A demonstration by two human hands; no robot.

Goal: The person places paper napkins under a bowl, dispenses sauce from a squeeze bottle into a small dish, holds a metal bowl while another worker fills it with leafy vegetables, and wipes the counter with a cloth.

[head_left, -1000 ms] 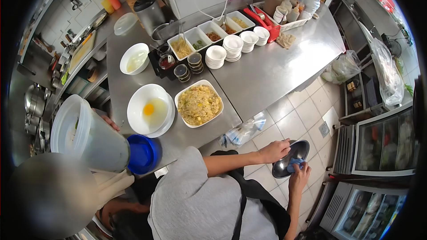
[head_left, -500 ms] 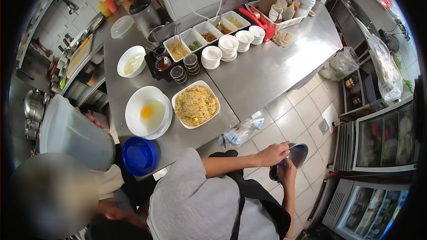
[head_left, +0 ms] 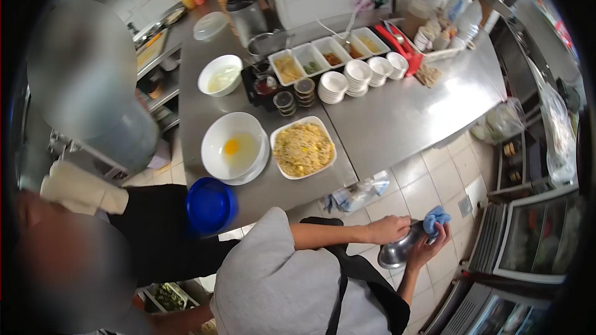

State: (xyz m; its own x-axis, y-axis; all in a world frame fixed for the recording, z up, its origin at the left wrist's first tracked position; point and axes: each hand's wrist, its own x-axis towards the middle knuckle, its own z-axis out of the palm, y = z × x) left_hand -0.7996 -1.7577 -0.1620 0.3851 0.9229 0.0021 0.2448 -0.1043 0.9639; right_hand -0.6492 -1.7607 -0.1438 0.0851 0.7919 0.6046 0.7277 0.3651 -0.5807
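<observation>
A shiny metal bowl (head_left: 400, 249) is held tilted in front of my body, above the tiled floor. My left hand (head_left: 390, 229) grips the bowl near its upper edge, fingers closed. A crumpled blue cloth (head_left: 437, 219) is pinched in my right hand (head_left: 429, 245), up against the bowl's far rim. Part of the bowl is hidden behind my fingers. On the steel counter (head_left: 397, 121) beside my left arm stand a square white bowl of fried rice (head_left: 304, 149), a white bowl with a raw egg (head_left: 233, 147) and a blue tub (head_left: 211, 206).
A co-worker in a black apron (head_left: 155, 236) stands close on the left, near a large translucent container (head_left: 124, 139). Stacked white dishes (head_left: 333, 87) and topping trays (head_left: 308, 59) line the counter's back. Glass-door fridges (head_left: 537, 236) stand at the right.
The bowl has turned so its outside shows, and the blue cloth has come into sight in my right hand. The co-worker has shifted at the left. My view has swung, moving the counter rightward.
</observation>
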